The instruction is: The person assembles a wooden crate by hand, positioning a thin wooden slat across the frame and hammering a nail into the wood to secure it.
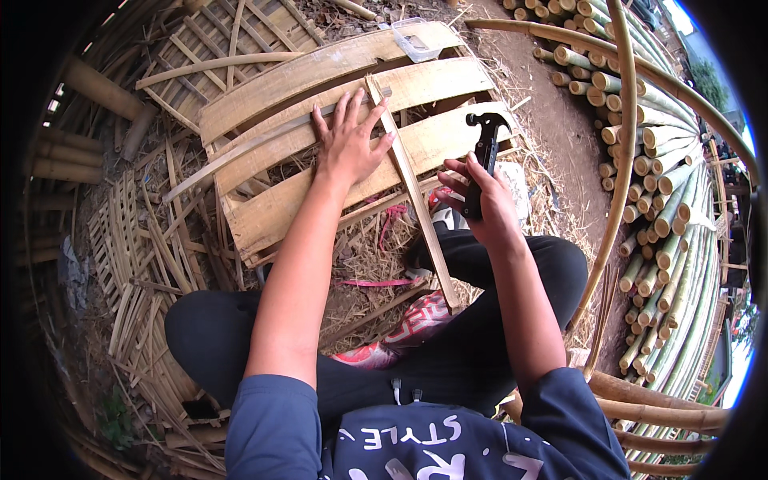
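A low slatted bench of pale wooden planks (276,206) stands in front of my crossed legs. My left hand (352,148) lies on it, fingers spread, pressing on a thin greyish strip (240,152) that runs across the planks. A second, paler strip (418,204) crosses the first beside my left fingertips and slants down toward my lap. In my right hand (492,204) is a black claw hammer (483,148), held by its handle with the head up, over the bench's right end. Whether the two strips are joined where they cross, I cannot tell.
A clear plastic container (416,42) sits at the bench's far edge. Stacked bamboo poles (664,192) fill the right side, with a bent bamboo pole (628,160) arching before them. Woven bamboo panels (128,248) and scraps lie at left. Straw litters the ground.
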`<state>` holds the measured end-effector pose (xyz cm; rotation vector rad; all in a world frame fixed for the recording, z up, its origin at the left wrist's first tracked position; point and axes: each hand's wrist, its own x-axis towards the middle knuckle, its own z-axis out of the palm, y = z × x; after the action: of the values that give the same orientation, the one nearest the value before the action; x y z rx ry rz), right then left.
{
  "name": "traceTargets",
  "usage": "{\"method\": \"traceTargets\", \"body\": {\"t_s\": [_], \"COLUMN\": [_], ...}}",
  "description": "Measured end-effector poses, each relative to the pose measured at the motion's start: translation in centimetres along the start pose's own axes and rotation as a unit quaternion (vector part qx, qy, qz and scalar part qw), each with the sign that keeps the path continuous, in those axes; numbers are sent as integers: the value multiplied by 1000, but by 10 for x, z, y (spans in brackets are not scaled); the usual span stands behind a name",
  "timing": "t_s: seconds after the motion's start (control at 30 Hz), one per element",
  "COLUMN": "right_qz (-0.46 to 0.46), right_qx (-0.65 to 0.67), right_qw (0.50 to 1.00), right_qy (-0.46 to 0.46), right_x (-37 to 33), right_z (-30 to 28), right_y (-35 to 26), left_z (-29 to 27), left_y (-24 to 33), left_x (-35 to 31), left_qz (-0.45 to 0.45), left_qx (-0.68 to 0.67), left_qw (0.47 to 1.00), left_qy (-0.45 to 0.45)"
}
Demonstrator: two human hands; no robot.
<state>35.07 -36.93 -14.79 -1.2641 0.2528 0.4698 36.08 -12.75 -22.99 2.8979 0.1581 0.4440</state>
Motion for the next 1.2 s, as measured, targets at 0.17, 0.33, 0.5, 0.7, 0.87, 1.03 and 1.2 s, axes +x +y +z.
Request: {"method": "traceTargets", "body": {"t_s": [0.17,0.33,0.5,0.7,0.87,1.03,1.2], "right_qz": [144,102,84,71,73,70,70], "right_qx": [418,444,431,441,406,375,371], "right_qw": [834,759,739,705,736,751,752], "right_qy": [-331,-466,-511,-550,-537,-540,-541], "right_x": [-2,-8,-10,-16,-19,-18,-19], "right_z": [-17,-18,-18,-16,-18,-19,-19], "right_y": [-18,-26,-30,-37,-41,-40,-39], "left_z": [-2,-4,-1,-1,-3,-5,-3], "left_y": [2,1,0,0,1,2,1], "left_x": [1,1,1,1,2,1,1], "left_qz": [-1,-3,1,3,-2,2,4], "left_qx": [-6,-10,-16,-12,5,-9,-8], "left_qw": [1000,1000,1000,1000,1000,1000,1000], "left_qy": [-5,-22,-2,3,-24,-2,4]}}
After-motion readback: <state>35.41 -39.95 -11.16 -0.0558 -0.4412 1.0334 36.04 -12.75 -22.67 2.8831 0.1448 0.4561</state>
